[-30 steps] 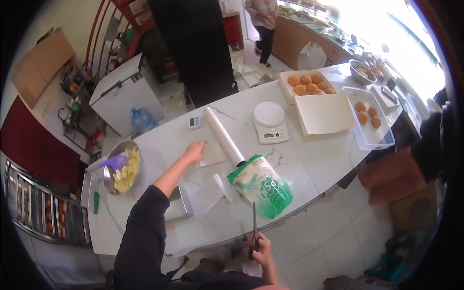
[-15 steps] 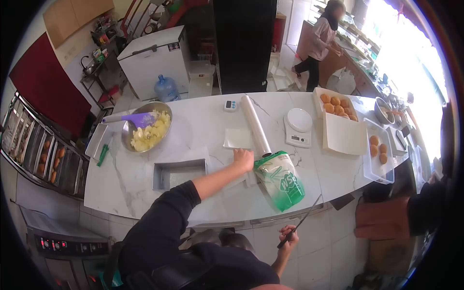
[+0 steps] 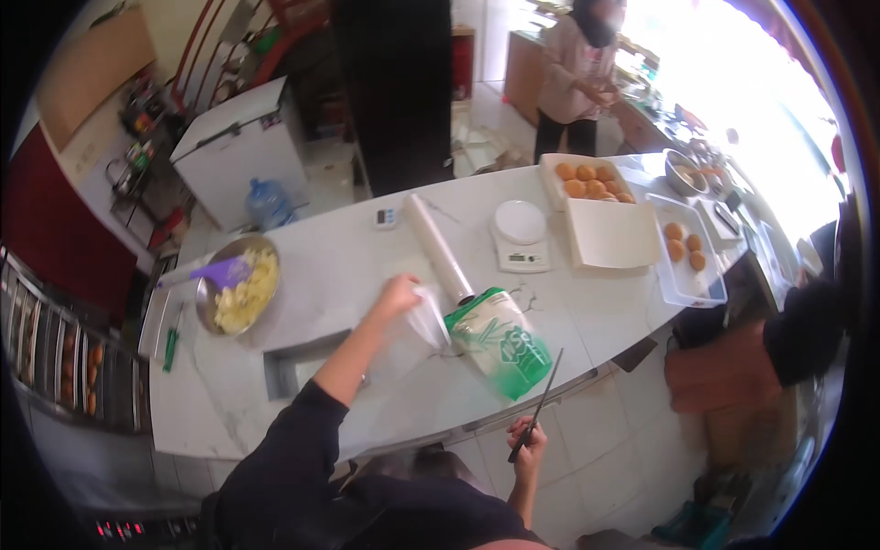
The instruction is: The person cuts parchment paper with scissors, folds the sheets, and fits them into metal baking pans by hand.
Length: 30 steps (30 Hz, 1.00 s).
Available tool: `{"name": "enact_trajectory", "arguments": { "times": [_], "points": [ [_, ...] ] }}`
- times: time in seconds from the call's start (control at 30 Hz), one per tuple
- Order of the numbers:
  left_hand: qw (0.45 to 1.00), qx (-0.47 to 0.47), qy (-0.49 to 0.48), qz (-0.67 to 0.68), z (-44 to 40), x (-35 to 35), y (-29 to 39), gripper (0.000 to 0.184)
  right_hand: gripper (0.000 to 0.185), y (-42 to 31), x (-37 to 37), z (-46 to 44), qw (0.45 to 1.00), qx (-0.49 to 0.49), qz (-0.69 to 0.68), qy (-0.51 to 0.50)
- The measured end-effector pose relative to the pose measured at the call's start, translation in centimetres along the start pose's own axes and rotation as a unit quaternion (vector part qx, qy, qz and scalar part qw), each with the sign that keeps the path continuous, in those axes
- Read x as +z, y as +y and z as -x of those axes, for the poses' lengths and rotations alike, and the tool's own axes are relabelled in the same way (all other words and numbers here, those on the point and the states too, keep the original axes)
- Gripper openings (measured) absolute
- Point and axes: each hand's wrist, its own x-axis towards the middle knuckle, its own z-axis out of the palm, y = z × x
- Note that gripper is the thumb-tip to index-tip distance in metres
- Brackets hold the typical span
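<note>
My left hand (image 3: 399, 295) is closed on a thin white sheet (image 3: 426, 316), blurred by motion, which hangs down beside the bag. Whether the sheet is paper or plastic I cannot tell. My right hand (image 3: 527, 438) grips a knife (image 3: 548, 390) by its dark handle in front of the counter edge, blade pointing up. Between the hands lies a green and white printed bag (image 3: 509, 353). Partly hidden by my left forearm, a rectangular metal pan (image 3: 282, 374) sits on the counter. Behind the bag is a roll of clear film (image 3: 438, 247).
A metal bowl (image 3: 273, 302) of pale yellow chunks with a purple spatula (image 3: 225, 272) stands left. A timer (image 3: 385, 218), white scale (image 3: 520, 236), box of buns (image 3: 591, 179) and clear tub (image 3: 692, 291) line the counter (image 3: 403, 408). Another person (image 3: 573, 82) stands beyond.
My left hand has lifted the white sheet off the counter. The knife stays in my right hand, now more upright. The view has turned, and the other person has turned toward the counter.
</note>
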Motion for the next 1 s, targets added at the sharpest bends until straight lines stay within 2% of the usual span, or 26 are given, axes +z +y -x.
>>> {"name": "enact_trajectory", "arguments": {
  "times": [0.03,0.1,0.2,0.3,0.37,0.43,0.47,0.5,0.53,0.6,0.67,0.7,0.77,0.83,0.87,0.93,1.0],
  "points": [
    [0.996,-0.032,-0.019,0.078,-1.1,-2.2,-0.4,0.039,0.021,0.1,0.0,0.0,1.000,0.000,0.018,-0.001],
    [0.994,0.011,0.105,0.003,-5.5,-2.6,-4.3,0.039,0.021,0.0,0.2,0.2,1.000,0.011,0.012,-0.003],
    [0.995,-0.056,0.063,0.051,-9.1,-2.4,-6.6,0.053,0.021,0.5,0.3,0.5,0.999,0.033,0.013,0.000],
    [0.974,-0.135,0.145,-0.113,-7.2,-1.3,-3.8,0.071,0.018,0.7,1.5,0.5,0.998,0.038,-0.056,-0.007],
    [0.984,-0.034,0.141,-0.100,-5.6,-3.1,-3.6,0.083,0.020,0.6,2.1,0.6,0.994,0.050,-0.094,-0.011],
    [0.960,0.107,0.232,-0.119,-1.8,-6.1,-4.6,0.080,0.021,1.9,3.2,0.5,0.961,0.134,-0.234,0.054],
    [0.956,0.129,0.244,-0.100,1.8,-8.9,-4.3,0.077,0.026,0.7,4.0,0.2,0.978,0.071,-0.194,0.009],
    [0.940,0.142,0.290,-0.109,5.8,-11.6,-3.9,0.062,0.030,-0.3,5.5,-0.4,0.987,0.009,-0.158,-0.042],
    [0.947,0.127,0.279,-0.091,10.3,-13.9,-4.3,0.056,0.031,-0.9,6.6,-0.2,0.987,0.006,-0.145,-0.065],
    [0.952,0.130,0.271,-0.056,16.3,-17.7,-5.8,0.044,0.020,-0.4,8.8,0.5,0.992,0.013,-0.087,-0.096],
    [0.973,0.050,0.221,0.039,20.7,-18.0,-12.7,0.037,0.014,-0.8,11.9,1.5,0.993,0.033,0.013,-0.117],
    [0.977,0.020,0.193,0.088,22.6,-17.4,-16.0,0.034,0.014,-1.2,14.1,2.2,0.991,0.051,0.014,-0.122],
    [0.958,-0.033,0.216,0.184,25.7,-14.9,-20.3,0.038,0.014,-2.9,18.1,3.1,0.989,0.085,0.018,-0.122],
    [0.949,0.019,0.302,0.087,27.3,-12.7,-24.0,0.042,0.019,-3.0,21.8,3.3,0.990,0.030,0.115,-0.076],
    [0.946,0.022,0.314,0.082,27.0,-12.6,-24.8,0.042,0.022,-2.7,23.5,2.8,0.985,0.000,0.163,-0.053],
    [0.940,0.025,0.332,0.073,26.4,-12.6,-26.0,0.044,0.025,-2.3,26.2,1.5,0.982,0.028,0.188,-0.024],
    [0.951,0.061,0.295,0.072,24.4,-13.3,-27.6,0.043,0.026,-1.2,27.8,0.1,0.974,0.039,0.222,-0.008]
  ]
}}
